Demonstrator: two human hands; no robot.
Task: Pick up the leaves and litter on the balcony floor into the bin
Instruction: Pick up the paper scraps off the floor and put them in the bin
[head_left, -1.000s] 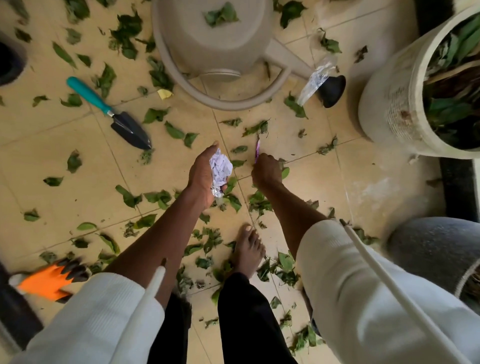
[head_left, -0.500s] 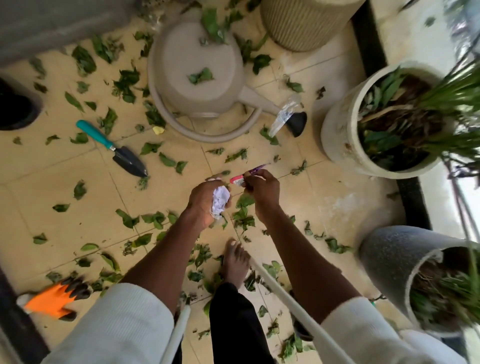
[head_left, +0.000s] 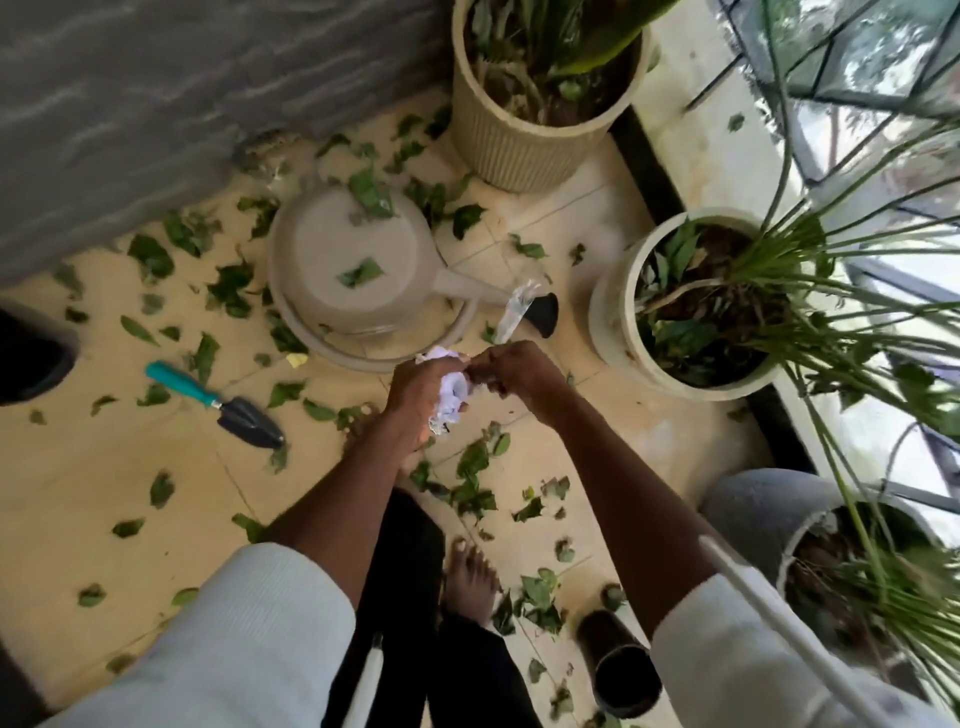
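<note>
A balcony floor (head_left: 130, 467) of pale yellow tiles lies below, with a grey wall (head_left: 182, 104) at the far left and a glazed railing at the right. Above the middle of it, the left hand (head_left: 423, 397) is closed around a crumpled white paper (head_left: 451, 391). The right hand (head_left: 511, 371) meets it from the right, fingers curled at the paper's edge; whether it holds something of its own cannot be told. Green leaves (head_left: 472, 467) lie scattered over the tiles all around, thickest near the feet and along the wall. Just beyond the hands a beige watering can (head_left: 353, 270) lies on the floor, a clear plastic wrapper (head_left: 511, 312) by its spout. To the left lies a teal-handled trowel (head_left: 218, 402). Three potted plants stand along the right: a ribbed pot (head_left: 519, 150) far, a white pot (head_left: 613, 322) in the middle, a grey pot (head_left: 753, 514) near.
</note>
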